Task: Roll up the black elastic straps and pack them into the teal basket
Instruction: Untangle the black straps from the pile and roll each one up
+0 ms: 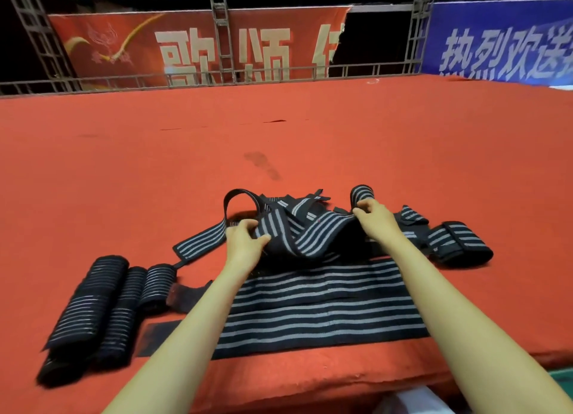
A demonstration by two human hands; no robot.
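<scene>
One strap to roll
My left hand (245, 240) and right hand (373, 216) pinch one striped strap (319, 232). I should pull it flat, then roll tight.

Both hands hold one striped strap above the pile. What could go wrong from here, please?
1. The held strap, between the left hand and the right hand, crosses the tangled pile. Pulling it may drag other straps along.
2. The rolled straps lie loose near the front edge of the red platform. A sweep of the forearm could perhaps knock them off or unroll them.
</scene>
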